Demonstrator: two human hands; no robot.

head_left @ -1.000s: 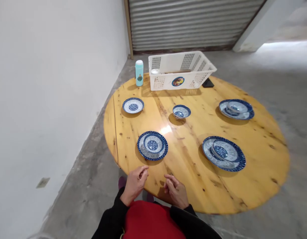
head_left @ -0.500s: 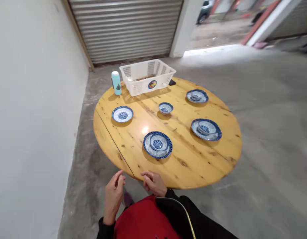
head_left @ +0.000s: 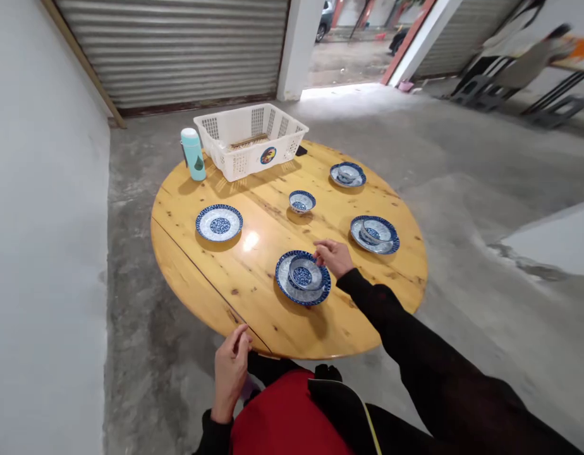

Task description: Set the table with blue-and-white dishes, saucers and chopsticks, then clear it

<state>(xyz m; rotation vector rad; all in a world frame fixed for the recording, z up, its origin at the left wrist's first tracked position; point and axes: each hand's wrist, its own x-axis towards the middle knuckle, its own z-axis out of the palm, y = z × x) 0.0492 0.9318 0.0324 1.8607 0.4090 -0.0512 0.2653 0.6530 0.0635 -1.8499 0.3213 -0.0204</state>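
My right hand [head_left: 334,256] reaches over the round wooden table [head_left: 254,303], fingers curled. Its fingertips are at the far right rim of the nearest blue-patterned plate [head_left: 286,287], which carries a small bowl [head_left: 304,274]. I cannot tell whether they touch it. My left hand [head_left: 231,366] hangs by the table's near edge with its fingers curled together and nothing visible in it. A lone bowl [head_left: 301,201] stands mid-table. An empty plate [head_left: 219,222] lies to the left.
Two more plates with bowls [head_left: 374,234] [head_left: 347,174] sit on the right side. A white plastic basket [head_left: 249,142] and a teal bottle [head_left: 193,153] stand at the far edge. A white wall runs along the left. Bare concrete floor surrounds the table.
My right hand has stretched forward from the near edge to the nearest plate's rim. My left hand stays low by the table edge. The view has swung right.
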